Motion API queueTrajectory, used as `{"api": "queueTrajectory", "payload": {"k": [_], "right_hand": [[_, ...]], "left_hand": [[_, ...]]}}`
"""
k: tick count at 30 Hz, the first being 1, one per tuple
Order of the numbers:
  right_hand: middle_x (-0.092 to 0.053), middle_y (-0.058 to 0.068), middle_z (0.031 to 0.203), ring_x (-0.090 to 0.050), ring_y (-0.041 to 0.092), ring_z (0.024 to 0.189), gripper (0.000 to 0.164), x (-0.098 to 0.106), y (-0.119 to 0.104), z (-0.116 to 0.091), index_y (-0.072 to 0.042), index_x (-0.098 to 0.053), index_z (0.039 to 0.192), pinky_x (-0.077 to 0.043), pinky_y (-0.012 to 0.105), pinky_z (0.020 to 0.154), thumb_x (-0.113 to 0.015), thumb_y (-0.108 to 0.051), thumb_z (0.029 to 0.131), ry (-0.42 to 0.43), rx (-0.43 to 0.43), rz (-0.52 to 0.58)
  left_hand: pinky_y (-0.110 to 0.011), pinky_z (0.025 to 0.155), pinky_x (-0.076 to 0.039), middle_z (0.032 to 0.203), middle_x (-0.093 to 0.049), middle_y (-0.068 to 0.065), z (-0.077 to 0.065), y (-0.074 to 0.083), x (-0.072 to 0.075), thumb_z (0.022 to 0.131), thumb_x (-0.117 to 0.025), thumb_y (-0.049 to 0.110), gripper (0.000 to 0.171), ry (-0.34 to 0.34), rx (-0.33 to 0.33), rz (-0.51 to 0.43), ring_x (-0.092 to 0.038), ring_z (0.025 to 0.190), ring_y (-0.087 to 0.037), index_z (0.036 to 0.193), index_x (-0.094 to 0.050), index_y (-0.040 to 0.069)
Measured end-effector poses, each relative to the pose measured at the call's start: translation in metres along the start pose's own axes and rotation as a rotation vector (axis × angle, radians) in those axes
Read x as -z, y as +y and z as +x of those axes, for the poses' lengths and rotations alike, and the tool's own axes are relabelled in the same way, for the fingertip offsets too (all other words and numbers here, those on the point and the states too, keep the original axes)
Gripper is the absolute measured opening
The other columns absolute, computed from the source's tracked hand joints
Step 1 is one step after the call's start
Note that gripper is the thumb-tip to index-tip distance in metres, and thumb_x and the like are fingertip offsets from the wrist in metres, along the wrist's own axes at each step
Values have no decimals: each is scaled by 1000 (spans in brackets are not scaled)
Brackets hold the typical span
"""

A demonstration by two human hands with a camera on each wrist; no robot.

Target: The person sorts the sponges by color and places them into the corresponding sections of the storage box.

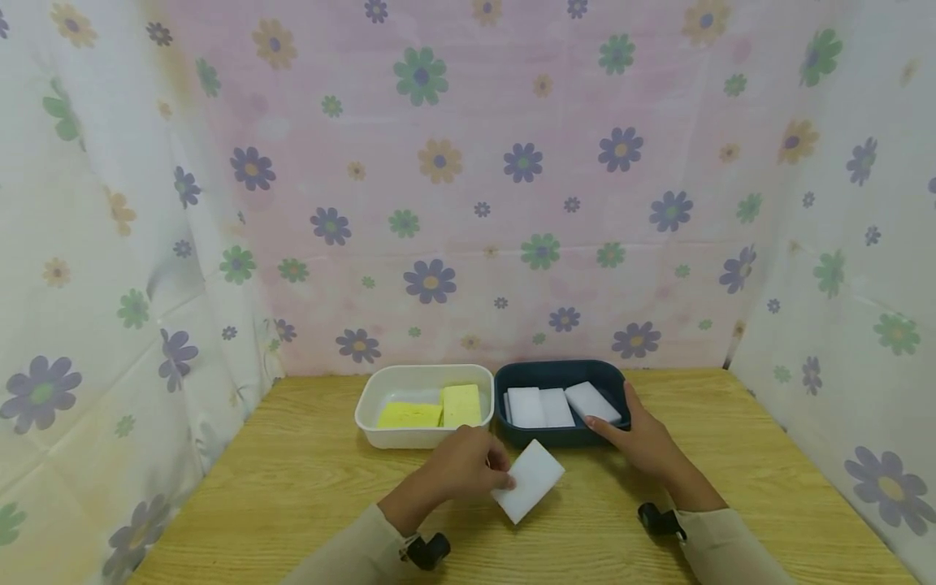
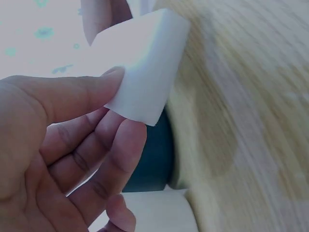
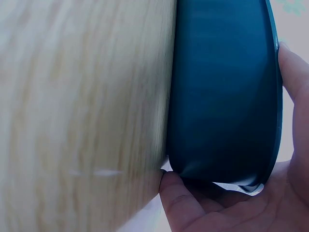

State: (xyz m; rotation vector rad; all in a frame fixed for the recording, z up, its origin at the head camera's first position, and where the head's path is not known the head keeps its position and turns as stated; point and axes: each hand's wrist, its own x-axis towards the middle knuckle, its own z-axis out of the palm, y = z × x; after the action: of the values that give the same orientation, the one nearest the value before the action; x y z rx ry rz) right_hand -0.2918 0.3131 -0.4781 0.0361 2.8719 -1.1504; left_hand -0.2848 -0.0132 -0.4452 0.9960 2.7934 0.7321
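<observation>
My left hand (image 1: 468,467) pinches a white sponge (image 1: 532,483) between thumb and fingers, tilted above the table in front of the bins. In the left wrist view the thumb presses the face of this white block (image 2: 145,72). My right hand (image 1: 649,443) grips the right end of a dark blue bin (image 1: 563,437), thumb at its front rim and fingers around the end. In the right wrist view fingers curl under the bin's end (image 3: 222,96). Several white sponges (image 1: 525,406) lie inside; one (image 1: 591,401) leans at the right, close to the thumb.
A white bin (image 1: 405,439) stands immediately left of the dark blue one, holding yellow sponges (image 1: 461,405). Both bins are on a wooden table (image 1: 307,487), near its back edge. A flowered curtain (image 1: 468,203) hangs behind and along both sides.
</observation>
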Motion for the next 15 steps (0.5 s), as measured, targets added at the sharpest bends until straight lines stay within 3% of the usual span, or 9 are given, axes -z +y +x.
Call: {"api": "queueTrajectory", "payload": {"k": [9,15], "right_hand": [[-6,34,169,-18,59,151,125,0,0,0,-9,17,164,-26,74,116,-55,-80,90,9,-9,-16],[-6,34,168,-19,59,150,125,-1,1,2,-9,16,164,-28,74,115,-55,-80,89,12,-12,-21]], "left_hand": [[-20,58,-47,69,-66,22,8,13,7,87,-85,32,12,65,-29,-28,-56,64,1,80,-80,25],[-21,57,-46,68,-65,20,16,21,11,88,-84,33,14,88,6,-29,-56,64,-2,79,-78,24]]}}
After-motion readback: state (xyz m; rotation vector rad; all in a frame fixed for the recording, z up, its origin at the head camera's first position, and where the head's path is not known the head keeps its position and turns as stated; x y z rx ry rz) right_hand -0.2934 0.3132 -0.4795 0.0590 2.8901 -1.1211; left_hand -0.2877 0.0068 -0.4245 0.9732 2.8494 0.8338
